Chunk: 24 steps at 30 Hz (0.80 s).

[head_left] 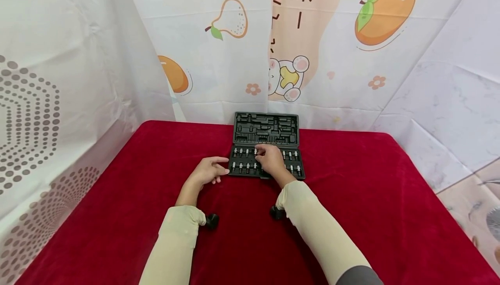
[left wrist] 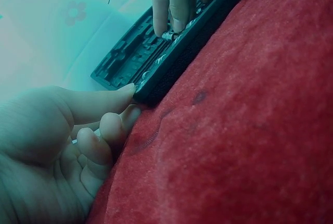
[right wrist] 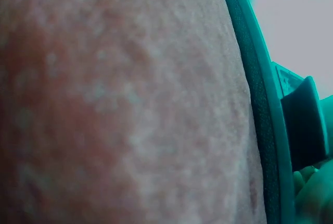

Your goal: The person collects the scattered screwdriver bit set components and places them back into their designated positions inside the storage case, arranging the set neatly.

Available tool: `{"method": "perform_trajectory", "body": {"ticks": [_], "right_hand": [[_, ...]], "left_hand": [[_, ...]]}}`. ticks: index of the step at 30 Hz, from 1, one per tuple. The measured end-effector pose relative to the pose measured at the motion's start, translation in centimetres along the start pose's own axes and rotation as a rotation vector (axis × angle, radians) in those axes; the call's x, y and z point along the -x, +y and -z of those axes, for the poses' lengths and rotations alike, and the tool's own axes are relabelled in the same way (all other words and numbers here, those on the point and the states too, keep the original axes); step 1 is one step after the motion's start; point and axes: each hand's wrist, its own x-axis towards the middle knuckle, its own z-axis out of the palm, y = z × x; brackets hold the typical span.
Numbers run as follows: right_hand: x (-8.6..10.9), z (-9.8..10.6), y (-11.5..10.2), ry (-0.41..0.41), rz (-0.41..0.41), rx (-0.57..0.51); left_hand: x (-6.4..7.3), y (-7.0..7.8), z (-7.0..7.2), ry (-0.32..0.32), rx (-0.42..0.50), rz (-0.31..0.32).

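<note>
A black tool case (head_left: 267,129) lies open on the table, its base holding rows of small metal sockets (head_left: 248,166). My left hand (head_left: 206,171) is at the base's left edge. In the left wrist view, its thumb rests on the case corner (left wrist: 147,95) and another finger touches just below; the other fingers are curled. My right hand (head_left: 270,158) reaches over the middle of the base. Its thumb and index finger pinch a small metal socket (left wrist: 169,35) in the upper row. That hand hides several sockets behind it.
Red velvet cloth (head_left: 343,198) covers the table. A white printed curtain (head_left: 332,89) hangs behind it, with more at both sides. Black wrist devices (head_left: 212,221) sit at both cuffs. In the right wrist view, a blurred surface fills most of the picture, beside the case edge (right wrist: 260,125).
</note>
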Motion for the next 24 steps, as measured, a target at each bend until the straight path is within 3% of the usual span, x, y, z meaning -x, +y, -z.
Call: {"method": "perform_trajectory", "body": {"ticks": [24], "right_hand": [[0.23, -0.05, -0.05, -0.036, 0.067, 0.154]], "left_hand": [[-0.01, -0.06, 0.08, -0.006, 0.005, 0.001]]}}
